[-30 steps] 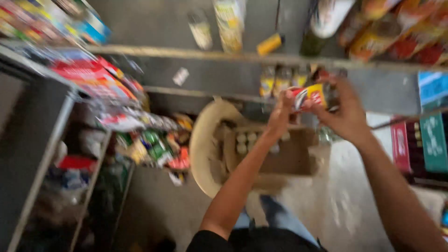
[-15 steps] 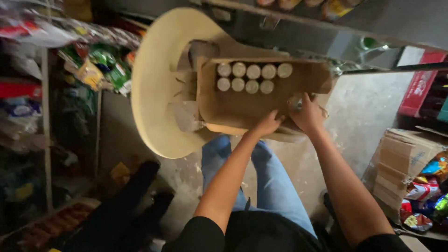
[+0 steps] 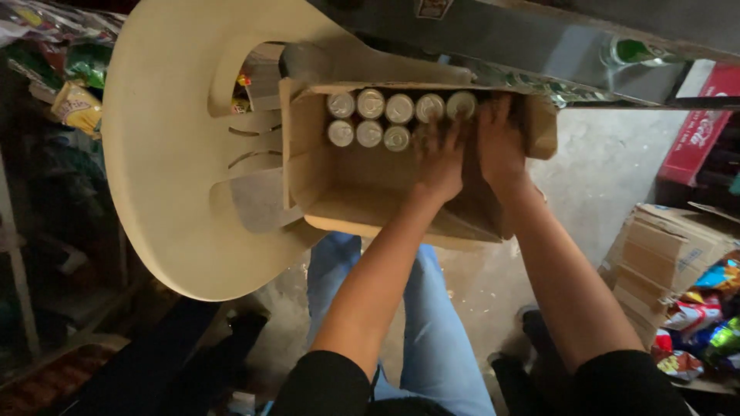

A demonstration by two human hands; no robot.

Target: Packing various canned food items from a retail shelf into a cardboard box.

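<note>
Both hands, left hand (image 3: 441,163) and right hand (image 3: 499,139), press spread fingers onto cans (image 3: 385,115) inside the cardboard box (image 3: 339,185).

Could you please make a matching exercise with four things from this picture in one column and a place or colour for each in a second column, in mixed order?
Things:
1. cans
2. chair
3. red crate
4. left hand

Places or colours:
A. cream plastic, under the cardboard box
B. at the right edge, beside the shelf
C. in two rows along the box's far wall
D. inside the box, next to the right hand

Pairs: 1-C, 2-A, 3-B, 4-D
</note>
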